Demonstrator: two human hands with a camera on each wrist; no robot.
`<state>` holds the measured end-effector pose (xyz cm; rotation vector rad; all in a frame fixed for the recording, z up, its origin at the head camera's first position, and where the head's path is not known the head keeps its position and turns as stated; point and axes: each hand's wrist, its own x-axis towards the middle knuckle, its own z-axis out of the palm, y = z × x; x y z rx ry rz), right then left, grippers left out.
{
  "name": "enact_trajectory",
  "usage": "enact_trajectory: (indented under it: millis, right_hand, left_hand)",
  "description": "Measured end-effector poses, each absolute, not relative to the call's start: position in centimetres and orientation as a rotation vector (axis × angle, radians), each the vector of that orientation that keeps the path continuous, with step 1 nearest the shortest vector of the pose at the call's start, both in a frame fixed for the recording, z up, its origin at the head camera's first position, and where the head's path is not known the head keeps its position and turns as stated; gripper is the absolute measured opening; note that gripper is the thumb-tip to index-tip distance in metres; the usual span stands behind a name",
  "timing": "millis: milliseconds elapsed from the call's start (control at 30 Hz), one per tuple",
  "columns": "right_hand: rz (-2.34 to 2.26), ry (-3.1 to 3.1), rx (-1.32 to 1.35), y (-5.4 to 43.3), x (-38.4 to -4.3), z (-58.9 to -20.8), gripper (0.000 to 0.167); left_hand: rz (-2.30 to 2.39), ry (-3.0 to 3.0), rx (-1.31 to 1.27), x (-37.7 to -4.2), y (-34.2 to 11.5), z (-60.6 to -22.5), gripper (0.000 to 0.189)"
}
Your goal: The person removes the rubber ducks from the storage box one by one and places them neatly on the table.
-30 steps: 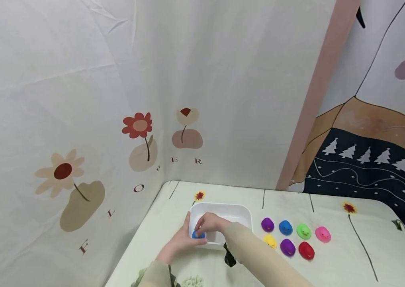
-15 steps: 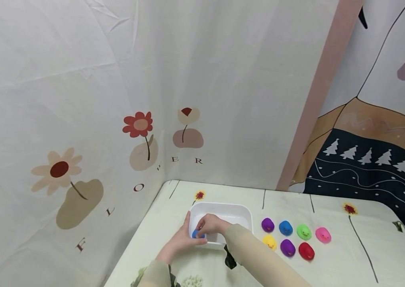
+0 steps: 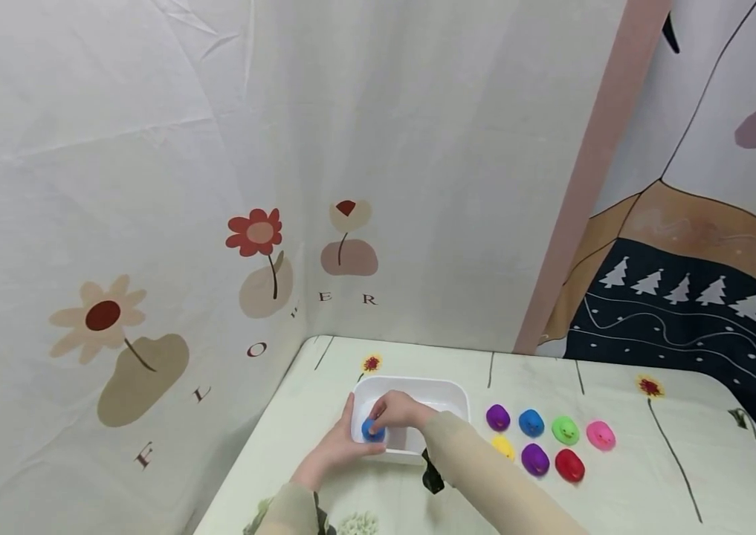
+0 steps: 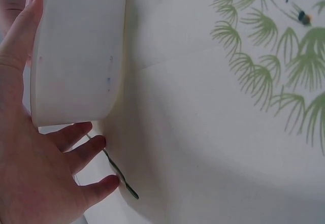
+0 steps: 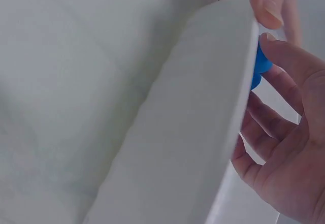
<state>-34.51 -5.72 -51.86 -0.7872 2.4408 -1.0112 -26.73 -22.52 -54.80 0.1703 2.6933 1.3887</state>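
Observation:
A white rectangular tray (image 3: 431,382) stands on the table in the head view. My left hand (image 3: 334,449) holds its near-left corner, thumb along the front rim and fingers outside the left end; the left wrist view shows those fingers (image 4: 84,153) spread beside the tray's end. Over the tray's left part, my right hand (image 3: 399,411) pinches a small blue toy duck (image 3: 371,430) between thumb and fingers. From the right wrist, the same duck (image 5: 260,64) shows only partly, at the rim, and the tray's outer wall (image 5: 193,92) hides the inside.
Right of the tray lie several toy ducks: purple (image 3: 498,417), blue (image 3: 531,423), green (image 3: 565,430), pink (image 3: 601,435), yellow (image 3: 502,447), another purple (image 3: 534,460) and red (image 3: 569,466). A printed cloth covers the table; a hanging curtain (image 3: 444,223) closes off the back and left.
My right hand has shifted up slightly with the blue duck, and more of the duck now shows. My left hand and the tray stay where they were.

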Motion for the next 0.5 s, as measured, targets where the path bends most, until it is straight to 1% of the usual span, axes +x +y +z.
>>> enact_trajectory:
  millis: [233, 500]
  right_hand:
    - [-1.058, 2.433, -0.747, -4.2, -35.3, -50.9, 0.016]
    - [-1.107, 2.417, -0.720, -2.5, -35.7, -50.3, 0.017]
  left_hand:
    - [1.383, 2.700, 0.194, -26.9, -22.3, -54.8, 0.126]
    - [1.386, 2.691, 0.163, -26.8, -22.4, -54.9, 0.125]
